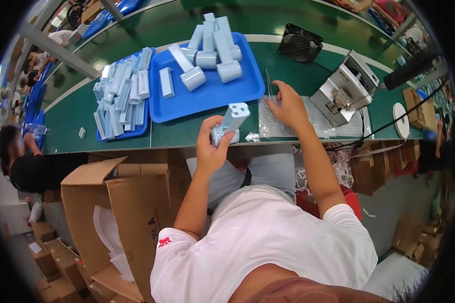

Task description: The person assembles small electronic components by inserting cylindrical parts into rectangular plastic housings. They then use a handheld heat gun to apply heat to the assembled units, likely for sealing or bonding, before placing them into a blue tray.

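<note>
My left hand point(212, 151) is closed round a light-blue plastic part point(236, 117), a squared handle joined to a round cylinder. The handle points up and away, showing holes in its end. My right hand point(289, 108) is over a sheet of bubble wrap point(283, 130), thumb and forefinger apart. Right by those fingertips is a thin pair of tweezers point(268, 81); I cannot make out whether they touch. Ahead, a blue tray point(174, 108) carries several like parts point(229, 70) with cylinder heads, plus one loose light-blue handle piece point(166, 83).
A second blue tray point(131, 134) at left is heaped with light-blue handle pieces point(119, 96). A black fan point(301, 44) and a grey metal machine point(338, 93) stand at the right, with a white reel point(400, 121) beyond. Below the table edge is an open cardboard box point(136, 217). Another person point(28, 161) sits at far left.
</note>
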`<state>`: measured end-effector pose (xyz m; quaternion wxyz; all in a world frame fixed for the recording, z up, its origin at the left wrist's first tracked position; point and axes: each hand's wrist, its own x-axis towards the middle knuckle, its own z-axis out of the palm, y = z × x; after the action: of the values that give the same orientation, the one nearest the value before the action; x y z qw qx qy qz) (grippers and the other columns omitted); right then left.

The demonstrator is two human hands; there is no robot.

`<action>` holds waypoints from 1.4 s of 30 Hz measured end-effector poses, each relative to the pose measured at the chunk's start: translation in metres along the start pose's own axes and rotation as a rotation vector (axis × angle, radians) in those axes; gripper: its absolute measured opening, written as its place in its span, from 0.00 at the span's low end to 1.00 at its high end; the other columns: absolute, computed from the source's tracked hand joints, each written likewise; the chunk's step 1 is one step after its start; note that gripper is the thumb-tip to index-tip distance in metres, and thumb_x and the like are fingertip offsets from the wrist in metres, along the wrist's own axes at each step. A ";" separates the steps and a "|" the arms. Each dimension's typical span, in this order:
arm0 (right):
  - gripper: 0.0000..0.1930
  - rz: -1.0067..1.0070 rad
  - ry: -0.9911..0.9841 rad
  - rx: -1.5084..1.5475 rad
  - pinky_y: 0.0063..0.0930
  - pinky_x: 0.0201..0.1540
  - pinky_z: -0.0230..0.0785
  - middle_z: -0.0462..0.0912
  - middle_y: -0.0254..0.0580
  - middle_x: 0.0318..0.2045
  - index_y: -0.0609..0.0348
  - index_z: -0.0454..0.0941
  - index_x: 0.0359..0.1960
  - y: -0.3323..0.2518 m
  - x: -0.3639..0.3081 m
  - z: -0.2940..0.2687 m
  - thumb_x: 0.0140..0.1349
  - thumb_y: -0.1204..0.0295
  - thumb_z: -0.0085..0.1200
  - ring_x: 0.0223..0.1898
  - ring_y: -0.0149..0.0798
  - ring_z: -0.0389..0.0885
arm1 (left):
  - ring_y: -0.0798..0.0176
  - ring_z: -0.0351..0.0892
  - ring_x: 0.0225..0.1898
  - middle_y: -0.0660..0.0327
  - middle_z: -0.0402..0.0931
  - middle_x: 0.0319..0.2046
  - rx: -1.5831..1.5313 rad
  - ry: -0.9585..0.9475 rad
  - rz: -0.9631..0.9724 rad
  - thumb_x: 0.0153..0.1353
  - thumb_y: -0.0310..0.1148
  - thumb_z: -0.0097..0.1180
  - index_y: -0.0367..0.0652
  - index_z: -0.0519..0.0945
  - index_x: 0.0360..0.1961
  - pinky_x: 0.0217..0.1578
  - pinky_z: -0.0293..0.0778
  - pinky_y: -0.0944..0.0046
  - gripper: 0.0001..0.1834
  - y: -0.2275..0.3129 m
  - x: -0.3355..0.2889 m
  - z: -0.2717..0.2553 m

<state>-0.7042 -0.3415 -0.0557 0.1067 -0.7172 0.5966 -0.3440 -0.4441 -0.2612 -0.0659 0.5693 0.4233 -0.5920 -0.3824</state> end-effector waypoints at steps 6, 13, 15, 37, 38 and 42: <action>0.28 0.111 -0.121 -0.067 0.46 0.40 0.76 0.82 0.48 0.26 0.58 0.73 0.59 -0.002 0.032 -0.009 0.54 0.74 0.62 0.33 0.52 0.84 | 0.58 0.78 0.51 0.54 0.78 0.51 -0.038 -0.038 0.070 0.58 0.21 0.66 0.38 0.77 0.51 0.52 0.73 0.62 0.19 0.003 0.008 0.000; 0.21 -0.003 0.055 0.073 0.32 0.40 0.76 0.84 0.44 0.43 0.57 0.76 0.57 0.004 0.072 -0.003 0.61 0.73 0.63 0.36 0.38 0.83 | 0.60 0.79 0.50 0.55 0.77 0.54 -0.054 -0.053 0.006 0.67 0.28 0.62 0.38 0.74 0.55 0.52 0.75 0.63 0.18 -0.009 0.007 -0.007; 0.19 0.116 -0.093 0.520 0.32 0.43 0.76 0.85 0.43 0.43 0.59 0.78 0.57 -0.033 0.050 -0.021 0.64 0.71 0.63 0.40 0.36 0.83 | 0.63 0.81 0.46 0.55 0.78 0.54 -0.557 -0.119 -0.319 0.72 0.36 0.57 0.40 0.72 0.59 0.43 0.78 0.65 0.18 -0.003 0.014 -0.016; 0.28 -0.193 -0.183 0.784 0.33 0.58 0.77 0.78 0.46 0.61 0.60 0.77 0.61 -0.090 -0.046 -0.062 0.57 0.90 0.54 0.58 0.40 0.81 | 0.40 0.77 0.58 0.53 0.76 0.53 0.169 0.064 0.709 0.44 0.19 0.73 0.48 0.80 0.43 0.57 0.76 0.47 0.24 0.030 0.037 0.033; 0.27 -0.172 -0.153 0.745 0.32 0.57 0.78 0.77 0.46 0.62 0.61 0.78 0.60 -0.082 -0.050 -0.070 0.58 0.90 0.53 0.57 0.40 0.82 | 0.43 0.77 0.58 0.54 0.76 0.53 0.125 0.048 0.628 0.46 0.19 0.73 0.47 0.80 0.45 0.57 0.77 0.48 0.24 0.030 0.034 0.038; 0.14 -0.021 0.463 0.389 0.25 0.48 0.76 0.86 0.40 0.43 0.62 0.83 0.49 -0.029 -0.062 -0.123 0.63 0.86 0.59 0.43 0.34 0.85 | 0.66 0.77 0.53 0.60 0.78 0.50 -0.368 -0.140 -0.392 0.62 0.25 0.66 0.38 0.75 0.57 0.55 0.74 0.62 0.23 0.036 0.025 0.057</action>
<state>-0.7613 -0.2443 0.0293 0.0999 -0.5920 0.5203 -0.6073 -0.5030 -0.2736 -0.0266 0.5094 0.3919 -0.4572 -0.6148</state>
